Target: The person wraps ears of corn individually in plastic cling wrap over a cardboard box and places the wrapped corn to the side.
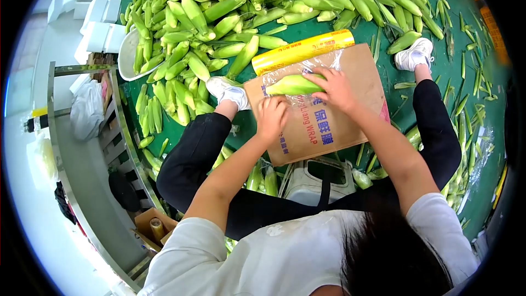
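An ear of corn (295, 84) in its green husk lies across a brown cardboard box (350, 126) printed with blue and red lettering. My right hand (335, 90) is closed over the ear's right end. Just below the ear's left end is my left hand (272, 116), its fingers curled together over the cardboard; whatever they pinch is hidden. Clear plastic wrap (329, 61) shows around the ear and stretches toward a yellow roll of cling film (304, 51), which lies along the far edge of the cardboard.
A large heap of husked-on corn (219, 11) covers the green floor (378, 49) ahead. White basin (129, 55) and metal frame (123, 115) stand at left. Wrapped ears (263, 181) lie near a white stool (318, 186). Loose leaves (476, 77) litter the right side.
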Tool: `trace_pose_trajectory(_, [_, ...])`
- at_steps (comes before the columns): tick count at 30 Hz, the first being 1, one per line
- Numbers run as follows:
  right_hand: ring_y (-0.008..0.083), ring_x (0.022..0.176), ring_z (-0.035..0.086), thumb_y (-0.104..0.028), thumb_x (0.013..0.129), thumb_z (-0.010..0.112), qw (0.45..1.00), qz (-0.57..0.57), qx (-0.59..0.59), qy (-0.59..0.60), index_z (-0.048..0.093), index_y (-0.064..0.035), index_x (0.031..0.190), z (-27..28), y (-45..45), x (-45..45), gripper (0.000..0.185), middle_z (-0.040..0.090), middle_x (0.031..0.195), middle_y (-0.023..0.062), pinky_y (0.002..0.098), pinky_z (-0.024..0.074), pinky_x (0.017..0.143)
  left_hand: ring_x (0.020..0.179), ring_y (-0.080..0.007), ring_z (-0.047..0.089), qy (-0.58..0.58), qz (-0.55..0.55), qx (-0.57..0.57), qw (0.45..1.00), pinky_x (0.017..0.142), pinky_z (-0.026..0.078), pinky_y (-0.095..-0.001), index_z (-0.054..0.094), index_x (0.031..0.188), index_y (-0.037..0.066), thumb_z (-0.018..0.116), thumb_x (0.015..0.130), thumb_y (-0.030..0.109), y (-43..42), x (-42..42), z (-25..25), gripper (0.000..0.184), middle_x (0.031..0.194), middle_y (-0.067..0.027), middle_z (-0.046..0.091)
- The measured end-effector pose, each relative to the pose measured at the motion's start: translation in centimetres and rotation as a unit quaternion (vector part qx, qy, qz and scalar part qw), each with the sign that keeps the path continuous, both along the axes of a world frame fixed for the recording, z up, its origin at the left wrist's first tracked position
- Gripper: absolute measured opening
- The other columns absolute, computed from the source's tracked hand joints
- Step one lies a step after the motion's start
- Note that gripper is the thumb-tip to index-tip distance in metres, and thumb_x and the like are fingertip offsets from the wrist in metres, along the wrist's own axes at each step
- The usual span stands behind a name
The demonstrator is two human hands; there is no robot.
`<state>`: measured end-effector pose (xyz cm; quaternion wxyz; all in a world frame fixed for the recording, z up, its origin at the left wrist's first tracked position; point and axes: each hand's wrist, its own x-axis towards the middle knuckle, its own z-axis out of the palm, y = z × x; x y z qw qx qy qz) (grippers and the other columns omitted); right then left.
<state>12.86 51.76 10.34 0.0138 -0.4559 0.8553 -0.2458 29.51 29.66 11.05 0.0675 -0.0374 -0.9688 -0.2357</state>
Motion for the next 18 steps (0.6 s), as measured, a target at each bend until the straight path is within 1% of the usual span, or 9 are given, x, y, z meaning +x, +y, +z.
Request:
trace_pose_trajectory(2, [0.0251,0.111,0.057,-0.040,0.082,0.072,1.000,0.007,0.003,-0.008,0.049,-0.0346,0.146,0.1,0.2,0.0,0.069,0.058,0.132,0.0022,0.0409,0.0440,0.090,0.106,-0.0370,0.054,0.019,0.005,0.012,1.000,0.096,0.040,-0.0479,0.059,0.101,0.005,0.068,0.086,0.017,-1.4,-1.2,-1.4,0.022,0.102,-0.0144,0.058])
trace_pose_trajectory(4, [0.0260,0.112,0.056,-0.039,0.082,0.072,0.999,0.031,0.003,-0.020,0.049,-0.0345,0.146,-0.1,1.1,0.2,0.068,0.058,0.132,0.0022,0.0425,0.0433,0.091,0.092,-0.0385,0.060,-0.002,-0.072,0.065,0.995,0.079,0.050,-0.0441,0.058,0.097,0.002,0.061,0.092,0.008,-3.1,-0.4,-1.1,0.009,0.093,-0.0181,0.059])
trace_pose_trajectory(7, [0.0265,0.115,0.055,-0.038,0.082,0.072,0.992,0.090,0.053,-0.076,0.050,-0.0341,0.145,1.6,4.1,2.1,0.067,0.058,0.130,0.0049,0.0429,0.0425,0.094,0.084,-0.0375,0.063,-0.082,-0.172,0.098,0.977,0.072,0.052,-0.0423,0.055,0.099,0.003,0.057,0.097,0.011,-4.1,-0.8,5.6,0.009,0.089,-0.0153,0.062])
trace_pose_trajectory(10, [0.0267,0.119,0.053,-0.039,0.082,0.073,0.977,0.111,0.074,-0.164,0.050,-0.0340,0.145,2.9,5.7,4.4,0.067,0.057,0.131,0.0067,0.0439,0.0413,0.099,0.089,-0.0348,0.065,-0.171,-0.155,0.239,0.943,0.076,0.053,-0.0411,0.057,0.104,0.005,0.063,0.093,0.009,-3.8,-2.1,3.8,0.014,0.094,-0.0131,0.065])
trace_pose_trajectory(11, [0.0284,0.124,0.051,-0.039,0.087,0.069,0.969,0.102,0.122,-0.189,0.055,-0.0319,0.141,3.7,5.6,5.1,0.057,0.056,0.131,0.0085,0.0472,0.0366,0.107,0.090,-0.0344,0.065,-0.181,-0.180,0.204,0.945,0.078,0.053,-0.0413,0.058,0.106,0.006,0.065,0.091,0.011,-3.5,-3.1,2.0,0.017,0.095,-0.0124,0.065])
trace_pose_trajectory(13, [0.0295,0.127,0.049,-0.039,0.090,0.066,0.985,0.070,0.089,-0.134,0.061,-0.0292,0.134,3.6,4.5,4.7,0.046,0.055,0.134,0.0095,0.0491,0.0335,0.109,0.093,-0.0337,0.065,-0.204,-0.232,0.132,0.942,0.081,0.053,-0.0419,0.060,0.109,0.008,0.070,0.089,0.014,-3.1,-5.1,-2.0,0.024,0.098,-0.0110,0.066])
trace_pose_trajectory(15, [0.0301,0.132,0.045,-0.037,0.095,0.058,0.997,0.037,0.041,-0.049,0.071,-0.0226,0.119,3.0,3.0,4.2,0.031,0.053,0.139,0.0107,0.0511,0.0288,0.112,0.093,-0.0339,0.067,-0.182,-0.247,-0.086,0.948,0.083,0.054,-0.0413,0.060,0.120,0.013,0.077,0.081,0.024,-1.5,-9.0,1.2,0.043,0.100,-0.0106,0.068])
trace_pose_trajectory(16, [0.0301,0.134,0.045,-0.037,0.095,0.059,0.998,0.018,0.018,-0.057,0.073,-0.0186,0.113,2.1,2.0,3.0,0.029,0.053,0.139,0.0115,0.0506,0.0284,0.113,0.092,-0.0332,0.068,-0.229,-0.210,-0.115,0.944,0.083,0.055,-0.0410,0.058,0.125,0.015,0.079,0.078,0.028,-1.5,-11.6,2.5,0.053,0.101,-0.0102,0.069])
trace_pose_trajectory(18, [0.0323,0.124,0.053,-0.039,0.093,0.061,1.000,0.008,0.010,-0.017,0.070,-0.0167,0.116,1.7,-0.6,-0.9,0.032,0.057,0.133,0.0112,0.0455,0.0377,0.107,0.090,-0.0314,0.070,-0.289,-0.114,-0.150,0.939,0.081,0.055,-0.0409,0.054,0.136,0.017,0.083,0.073,0.038,-2.4,-16.5,6.1,0.073,0.101,-0.0107,0.071])
